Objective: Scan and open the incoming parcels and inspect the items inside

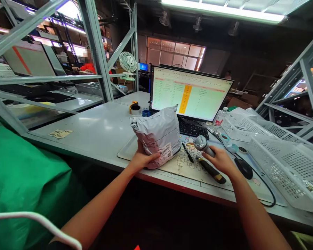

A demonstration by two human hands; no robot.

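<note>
My left hand [142,159] grips the lower left corner of a grey plastic mail parcel [158,133] and holds it upright on the desk mat [179,165]. A white barcode label on the parcel faces me. My right hand [220,161] is wrapped round the handle of a grey barcode scanner [202,143], whose head points left toward the parcel. A box cutter with a black and yellow handle [211,170] lies on the mat just under my right hand, and a black pen [187,152] lies between the parcel and the scanner.
A monitor [190,93] showing a spreadsheet stands behind a black keyboard [193,130]. A black mouse [243,168] and white perforated baskets [281,152] are to the right. Tape rolls [135,108] sit behind the parcel. A green bag [21,173] fills the left foreground. A person in red sits far back.
</note>
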